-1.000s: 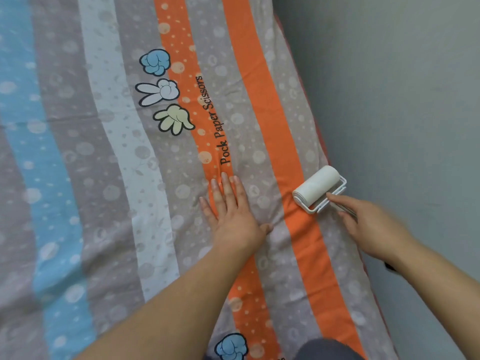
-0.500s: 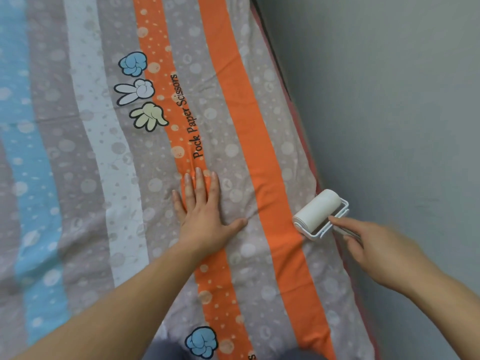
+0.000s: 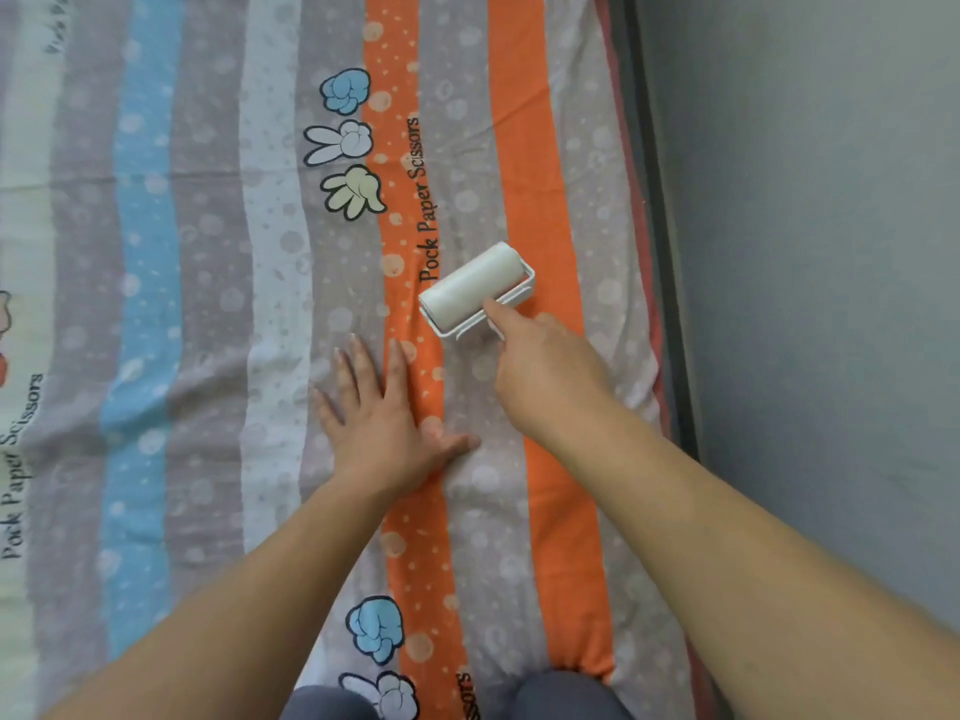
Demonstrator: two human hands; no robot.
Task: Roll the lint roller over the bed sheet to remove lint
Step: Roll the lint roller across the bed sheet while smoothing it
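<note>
The person's right hand [image 3: 545, 376] grasps the lint roller [image 3: 474, 283] by its handle, which the hand hides, with the forefinger stretched onto the white frame. The left hand [image 3: 379, 418] lies released and flat on the bed sheet [image 3: 208, 304], just beside the roller's path.

To roll well, the left palm should pin the cloth taut so it does not bunch, and the right hand should press evenly and travel straight, at right angles to the drum, in overlapping lanes.

The roller rests on the sheet across the grey band between the two orange stripes, beside the printed words. Its drum's long axis runs from near-left to far-right, and the handle points back toward the person's right.
</note>
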